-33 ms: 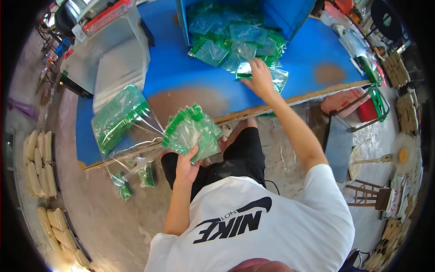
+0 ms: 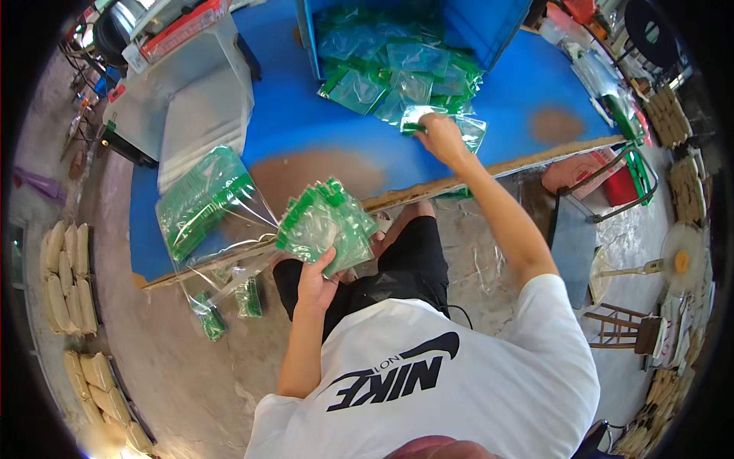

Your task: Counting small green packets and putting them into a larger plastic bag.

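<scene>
The blue-topped table [image 2: 283, 115] is taken first, and on it the blue bin [image 2: 508, 23] is laid open toward the person, with a heap of green-and-clear packets [image 2: 413, 61] spilled from its mouth. Trouble could be met here: such film looks slick, so neighbours might be dragged along when one packet is pulled. Over to the left, a large clear bag [image 2: 210, 197], packed with green-banded contents, is rested by the near edge, its loose film draped across it; if that film is snagged by the left arm, the bag could be tugged off. Now the fanned stack of packets [image 2: 325, 226], held out near the lap: its splayed layers could be lost to the floor should the grasp be slackened. And the hands! By the left hand [image 2: 316, 284], the stack's lower end is clasped, thumb on top, fingers largely hidden beneath. The right hand [image 2: 443, 140] is nearly closed, and a shiny packet [image 2: 414, 115] in front of the heap seems pinched at the fingertips, its far end left free.
</scene>
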The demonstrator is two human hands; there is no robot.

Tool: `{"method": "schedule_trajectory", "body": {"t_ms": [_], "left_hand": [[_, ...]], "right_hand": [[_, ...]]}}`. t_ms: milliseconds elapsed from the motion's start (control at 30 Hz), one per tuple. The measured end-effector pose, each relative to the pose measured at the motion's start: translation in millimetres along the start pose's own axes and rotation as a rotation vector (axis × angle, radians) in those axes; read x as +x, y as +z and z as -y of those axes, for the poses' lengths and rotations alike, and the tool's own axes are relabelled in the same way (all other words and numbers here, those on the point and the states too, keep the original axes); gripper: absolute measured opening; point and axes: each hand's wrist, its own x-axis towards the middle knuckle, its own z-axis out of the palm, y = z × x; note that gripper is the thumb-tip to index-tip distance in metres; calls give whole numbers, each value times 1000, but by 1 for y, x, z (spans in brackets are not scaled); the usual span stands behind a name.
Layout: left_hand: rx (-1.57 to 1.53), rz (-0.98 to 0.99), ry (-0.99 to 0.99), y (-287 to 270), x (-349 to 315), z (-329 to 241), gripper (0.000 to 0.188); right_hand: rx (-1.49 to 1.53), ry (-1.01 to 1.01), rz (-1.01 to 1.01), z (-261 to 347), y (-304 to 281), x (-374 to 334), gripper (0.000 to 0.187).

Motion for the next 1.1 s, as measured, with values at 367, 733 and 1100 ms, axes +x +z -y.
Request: {"method": "schedule_trajectory", "body": {"t_ms": [367,733,1100], "left_hand": [[-111,269,40,-5,0,-48,58],[251,498,6,8,0,-40,62],[-336,135,49,-18,-21,-1,54]], "right_hand": [[479,-299,-57,68,-91,-18,28],[1594,-75,783,130,-33,-52,11],[-53,-264,56,51,36,-36,54]]}}
